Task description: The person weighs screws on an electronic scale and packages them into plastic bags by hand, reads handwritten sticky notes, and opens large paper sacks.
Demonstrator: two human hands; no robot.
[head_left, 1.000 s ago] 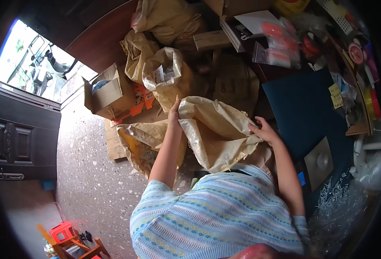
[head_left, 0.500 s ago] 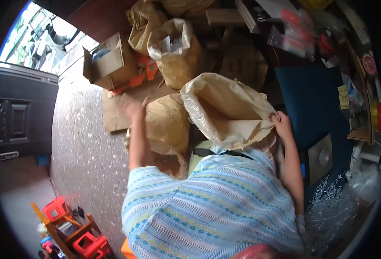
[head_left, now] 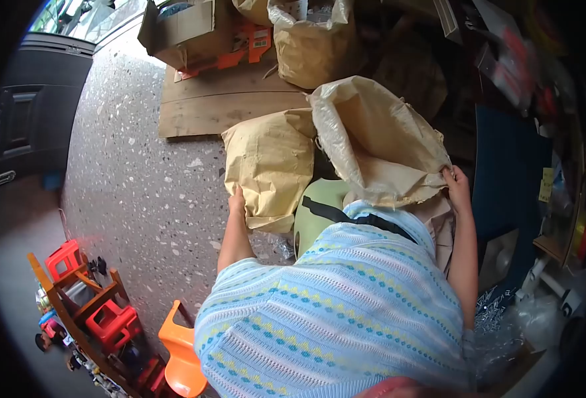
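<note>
A large open paper sack (head_left: 399, 156) with a pale plastic lining stands in front of my lap, its wide mouth facing up. My right hand (head_left: 457, 187) pinches this sack's rim on the right side. To the left is a second, fuller-looking tan paper sack (head_left: 269, 162), its top folded over. My left hand (head_left: 238, 200) grips its lower left edge; the thumb shows, while the other fingers are hidden by the paper. The two sacks stand side by side, close to my green seat (head_left: 319, 199).
Wooden boards (head_left: 200, 109) lie on the speckled floor (head_left: 140, 172), near a cardboard box (head_left: 185, 33) and another filled sack (head_left: 316, 53). An orange chair (head_left: 181, 351) and red stools (head_left: 112, 325) are at lower left. A dark blue panel (head_left: 508, 172) rises on the right.
My left hand has come down from above the left sack onto its lower left edge. My right hand keeps hold of the open sack's rim. The whole view has tilted downward.
</note>
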